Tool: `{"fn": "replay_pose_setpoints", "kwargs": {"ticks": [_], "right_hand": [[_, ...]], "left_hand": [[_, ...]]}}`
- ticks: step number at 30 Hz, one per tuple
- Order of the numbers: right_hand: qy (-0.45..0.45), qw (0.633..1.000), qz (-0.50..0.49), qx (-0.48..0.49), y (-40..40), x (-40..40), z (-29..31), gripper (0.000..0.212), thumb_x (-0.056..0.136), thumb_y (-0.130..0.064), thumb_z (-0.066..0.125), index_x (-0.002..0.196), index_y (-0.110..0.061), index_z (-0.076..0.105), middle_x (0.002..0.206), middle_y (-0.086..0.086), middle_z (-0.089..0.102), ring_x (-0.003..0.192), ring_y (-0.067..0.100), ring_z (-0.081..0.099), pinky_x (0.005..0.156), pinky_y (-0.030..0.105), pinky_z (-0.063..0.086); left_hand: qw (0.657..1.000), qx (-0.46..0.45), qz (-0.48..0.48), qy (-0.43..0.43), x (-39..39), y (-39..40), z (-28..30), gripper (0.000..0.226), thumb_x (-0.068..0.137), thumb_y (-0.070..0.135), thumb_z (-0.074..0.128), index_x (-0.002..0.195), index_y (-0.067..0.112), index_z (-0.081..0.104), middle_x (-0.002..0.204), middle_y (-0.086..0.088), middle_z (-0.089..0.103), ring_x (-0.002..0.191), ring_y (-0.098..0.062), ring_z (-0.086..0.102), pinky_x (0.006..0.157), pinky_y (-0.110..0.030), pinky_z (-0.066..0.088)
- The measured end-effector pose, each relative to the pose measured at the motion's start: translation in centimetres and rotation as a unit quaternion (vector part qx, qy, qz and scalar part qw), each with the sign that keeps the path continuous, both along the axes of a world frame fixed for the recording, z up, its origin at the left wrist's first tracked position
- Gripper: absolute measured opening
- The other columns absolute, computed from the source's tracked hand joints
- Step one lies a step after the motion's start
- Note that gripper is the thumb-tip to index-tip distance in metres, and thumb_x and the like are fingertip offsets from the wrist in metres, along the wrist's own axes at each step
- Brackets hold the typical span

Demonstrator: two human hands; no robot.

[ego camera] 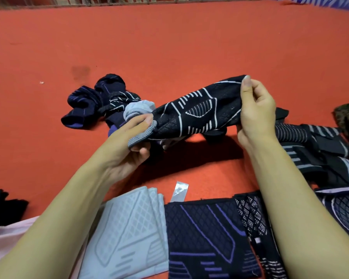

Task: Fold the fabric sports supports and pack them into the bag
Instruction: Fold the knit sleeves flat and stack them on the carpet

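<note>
Left hand (136, 135) pinched the grey cuff, right hand (256, 109) gripped the far end of one black white-lined support (197, 111), held stretched between them above the red floor (169, 47). Loose supports heap (97, 101) lay far left; folded grey support (127, 230) and purple-lined support (206, 238) lay near.

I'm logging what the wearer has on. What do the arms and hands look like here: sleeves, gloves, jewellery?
Both forearms are bare up to the frame's edge, with no sleeves in view. The left hand and right hand wear no gloves; no rings, watch or wristbands show. The visible nails are short and unpainted.
</note>
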State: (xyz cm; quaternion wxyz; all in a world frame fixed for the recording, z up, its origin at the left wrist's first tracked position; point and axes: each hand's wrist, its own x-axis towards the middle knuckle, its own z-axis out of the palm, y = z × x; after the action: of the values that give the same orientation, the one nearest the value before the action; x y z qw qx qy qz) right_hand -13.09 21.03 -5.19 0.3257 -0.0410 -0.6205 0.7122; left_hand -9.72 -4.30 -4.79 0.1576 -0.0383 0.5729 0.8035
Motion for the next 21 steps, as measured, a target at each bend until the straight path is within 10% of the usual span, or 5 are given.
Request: {"fn": "replay_pose_setpoints", "kwargs": {"ticks": [6, 9, 15, 21], "right_hand": [[-0.003, 0.996, -0.062, 0.058, 0.5, 0.2, 0.4, 0.031, 0.1, -0.048, 0.063, 0.08, -0.026, 0.071, 0.083, 0.006, 0.064, 0.078, 0.009, 0.053, 0.074, 0.032, 0.049], [0.001, 0.999, -0.042, 0.016, 0.9, 0.3, 0.3, 0.032, 0.102, -0.039, 0.064, 0.077, -0.019, 0.067, 0.073, 0.004, 0.053, 0.071, 0.015, 0.047, 0.065, 0.029, 0.04], [-0.053, 0.998, 0.032, -0.019, 0.9, -0.4, -0.2, 0.086, 0.083, -0.066, 0.073, 0.083, 0.017, 0.051, 0.083, 0.014, 0.053, 0.076, 0.025, 0.048, 0.074, 0.041, 0.044], [-0.054, 0.995, 0.056, -0.063, 0.4, 0.0, -0.1, 0.044, 0.097, -0.042, 0.07, 0.076, -0.004, 0.064, 0.076, 0.014, 0.066, 0.076, 0.027, 0.062, 0.076, 0.04, 0.055]], "left_hand": [[0.999, -0.047, -0.008, 0.017, 0.1, -0.5, -0.3, 0.042, 0.076, 0.045, 0.074, 0.104, 0.027, 0.048, 0.069, 0.01, 0.05, 0.04, -0.001, 0.031, 0.029, -0.011, 0.018], [0.994, -0.067, -0.048, 0.077, 0.1, -0.5, -0.4, 0.019, 0.081, 0.042, 0.069, 0.076, 0.025, 0.061, 0.067, 0.009, 0.049, 0.045, -0.001, 0.033, 0.033, -0.01, 0.023], [0.974, -0.198, -0.073, 0.086, 1.0, -0.1, -0.1, 0.058, 0.084, 0.069, 0.069, 0.078, 0.013, 0.081, 0.058, 0.008, 0.054, 0.067, -0.009, 0.048, 0.06, -0.022, 0.046], [0.897, -0.379, -0.052, 0.22, 1.4, 0.3, -1.3, 0.045, 0.081, 0.057, 0.081, 0.091, 0.013, 0.075, 0.07, 0.009, 0.059, 0.063, -0.006, 0.049, 0.06, -0.018, 0.036]]}}
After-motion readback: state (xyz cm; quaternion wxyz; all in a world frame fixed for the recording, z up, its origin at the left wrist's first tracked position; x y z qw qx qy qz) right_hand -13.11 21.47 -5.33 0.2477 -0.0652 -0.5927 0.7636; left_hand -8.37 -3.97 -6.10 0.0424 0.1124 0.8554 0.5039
